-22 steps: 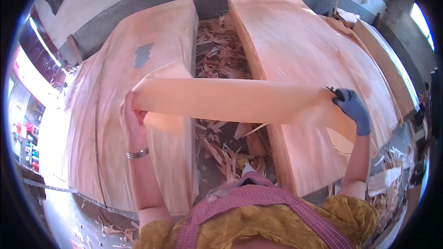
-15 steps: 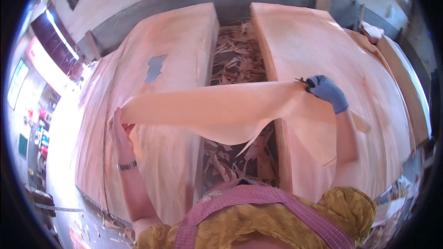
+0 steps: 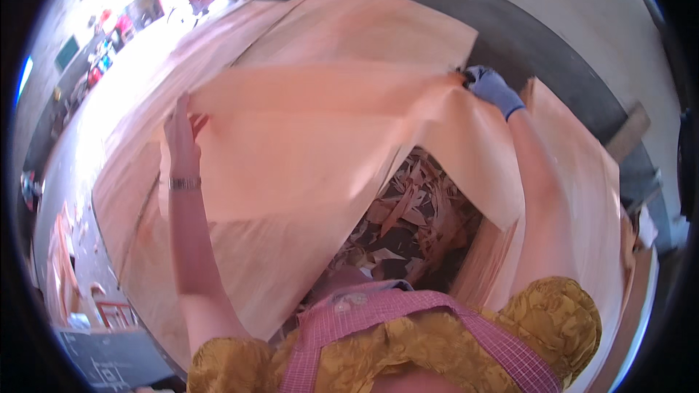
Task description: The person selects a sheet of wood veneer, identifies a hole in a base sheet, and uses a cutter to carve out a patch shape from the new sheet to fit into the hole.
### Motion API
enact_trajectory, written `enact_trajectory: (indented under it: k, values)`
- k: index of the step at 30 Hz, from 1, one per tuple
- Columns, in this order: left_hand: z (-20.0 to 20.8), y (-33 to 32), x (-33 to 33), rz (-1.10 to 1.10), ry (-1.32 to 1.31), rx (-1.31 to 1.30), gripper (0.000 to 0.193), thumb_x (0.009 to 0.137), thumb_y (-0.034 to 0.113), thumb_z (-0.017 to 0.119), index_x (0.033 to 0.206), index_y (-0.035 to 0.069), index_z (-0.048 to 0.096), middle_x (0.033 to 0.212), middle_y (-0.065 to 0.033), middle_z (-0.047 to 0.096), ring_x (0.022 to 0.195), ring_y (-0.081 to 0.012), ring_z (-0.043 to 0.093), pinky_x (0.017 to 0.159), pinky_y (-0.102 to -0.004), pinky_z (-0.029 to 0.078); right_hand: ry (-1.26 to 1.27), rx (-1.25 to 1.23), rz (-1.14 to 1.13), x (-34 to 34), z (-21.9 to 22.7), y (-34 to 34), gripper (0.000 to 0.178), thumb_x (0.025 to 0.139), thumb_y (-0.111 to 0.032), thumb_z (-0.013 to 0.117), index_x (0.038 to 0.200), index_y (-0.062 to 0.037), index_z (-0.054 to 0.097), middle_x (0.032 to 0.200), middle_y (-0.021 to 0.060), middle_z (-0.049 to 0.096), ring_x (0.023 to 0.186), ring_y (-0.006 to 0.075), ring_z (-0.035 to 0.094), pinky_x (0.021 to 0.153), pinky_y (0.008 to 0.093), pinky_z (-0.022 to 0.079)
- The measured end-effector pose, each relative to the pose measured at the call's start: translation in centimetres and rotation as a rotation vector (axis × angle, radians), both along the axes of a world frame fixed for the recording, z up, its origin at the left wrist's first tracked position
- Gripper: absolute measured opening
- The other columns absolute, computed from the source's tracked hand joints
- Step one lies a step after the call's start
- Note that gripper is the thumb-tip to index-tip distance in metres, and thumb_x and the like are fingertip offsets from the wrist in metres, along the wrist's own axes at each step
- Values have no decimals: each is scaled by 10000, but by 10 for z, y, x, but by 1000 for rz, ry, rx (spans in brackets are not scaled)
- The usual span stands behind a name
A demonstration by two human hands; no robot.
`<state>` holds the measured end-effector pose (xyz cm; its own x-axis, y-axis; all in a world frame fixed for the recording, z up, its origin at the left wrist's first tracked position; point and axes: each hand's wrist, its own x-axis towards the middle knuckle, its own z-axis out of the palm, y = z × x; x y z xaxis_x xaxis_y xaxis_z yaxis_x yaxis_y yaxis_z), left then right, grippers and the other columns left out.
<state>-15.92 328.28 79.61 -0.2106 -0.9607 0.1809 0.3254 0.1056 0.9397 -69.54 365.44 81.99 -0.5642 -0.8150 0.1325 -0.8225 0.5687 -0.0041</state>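
Note:
A broad, thin sheet of pale wood veneer (image 3: 291, 142) is stretched between my two hands over the left stack of veneer (image 3: 240, 269). My bare left hand (image 3: 182, 135), with a metal band at the wrist, grips the sheet's left edge. At its far right corner my right hand (image 3: 494, 89), in a blue glove with dark fingertips, is closed on the veneer. A small dark object, too blurred to name, shows at those fingertips. From the right hand a flap of the sheet hangs down over the gap between the stacks.
The right stack of veneer (image 3: 575, 167) stands beyond the gap. Torn veneer scraps (image 3: 415, 204) litter the floor between the stacks. A grey and white wall (image 3: 524, 22) rises behind. A wooden board (image 3: 628, 132) leans at the far right.
My view has swung to the left. The veneer sheet has moved from across the gap to over the left stack, and more of its breadth shows. Both hands keep hold.

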Motion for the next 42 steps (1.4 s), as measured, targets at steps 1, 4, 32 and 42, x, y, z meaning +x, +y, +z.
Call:
enact_trajectory:
  k: [1, 4, 32, 42]
  values:
    - [0, -15, -15, 54, 12, 22, 401, 898, 328, 694, 1116, 2, 611, 1049, -87, 645, 876, -194, 666, 733, -315, 604, 10, 47, 6, -29, 10, -42, 301, 845, -280, 568, 1053, -89, 671, 1098, 211, 674, 1031, 394, 635, 882, 483, 504]
    - [11, -44, -86, 149, 63, 66, 372, 910, 308, 679, 1124, 9, 617, 1064, -77, 652, 897, -193, 672, 756, -334, 602, 177, -72, 29, -123, 14, -117, 295, 891, -302, 551, 1087, -99, 637, 1111, 205, 662, 1048, 398, 619, 885, 484, 495]
    - [-267, 32, -397, 454, 315, 874, 191, 981, 286, 581, 1033, 102, 592, 938, -76, 689, 728, -234, 701, 659, -372, 616, 610, 92, 675, -472, -147, -446, 234, 856, -88, 594, 1080, -138, 549, 1055, 71, 581, 1020, 248, 602, 840, 374, 497]
    - [-275, 33, -448, 413, 170, 1095, 231, 958, 242, 594, 982, 15, 555, 937, -160, 671, 794, -312, 724, 570, -346, 629, 675, 281, 506, -365, -181, -429, 330, 893, -108, 542, 1222, -132, 531, 1167, 71, 572, 1104, 243, 579, 720, 403, 573]
